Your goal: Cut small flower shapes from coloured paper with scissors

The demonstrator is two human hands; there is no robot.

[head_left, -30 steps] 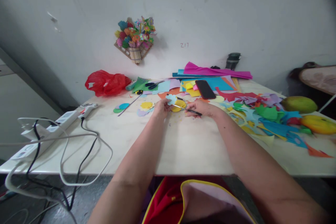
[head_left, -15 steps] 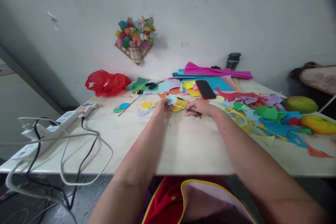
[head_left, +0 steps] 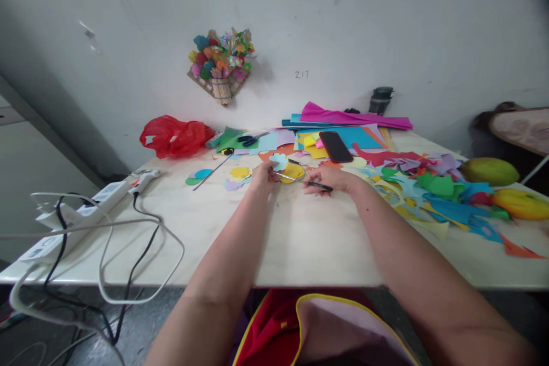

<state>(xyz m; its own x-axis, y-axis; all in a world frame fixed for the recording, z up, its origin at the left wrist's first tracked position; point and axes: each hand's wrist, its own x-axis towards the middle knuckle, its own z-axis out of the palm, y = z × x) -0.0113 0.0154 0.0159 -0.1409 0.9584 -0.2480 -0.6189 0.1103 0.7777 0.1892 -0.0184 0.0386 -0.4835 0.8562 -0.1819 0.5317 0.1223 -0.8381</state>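
My left hand pinches a small light-blue paper flower with a scalloped edge. In my right hand is a slim tool with a silver shaft and black handle; its exact kind is too small to make out. The silver tip reaches left to the fingers of my left hand, close to the flower. Beneath the shaft, between my hands, lies a yellow paper piece. Left of my left hand are more yellow cut pieces and some lilac ones.
Dark-handled scissors and a red plastic bag lie at the back left. A phone rests on coloured sheets. Paper scraps and two mango-like fruits occupy the right. A power strip with cables lines the left edge.
The tool's tip has shifted slightly left and down, from the flower's lower edge to my left fingers. My right hand has moved a little right and down.
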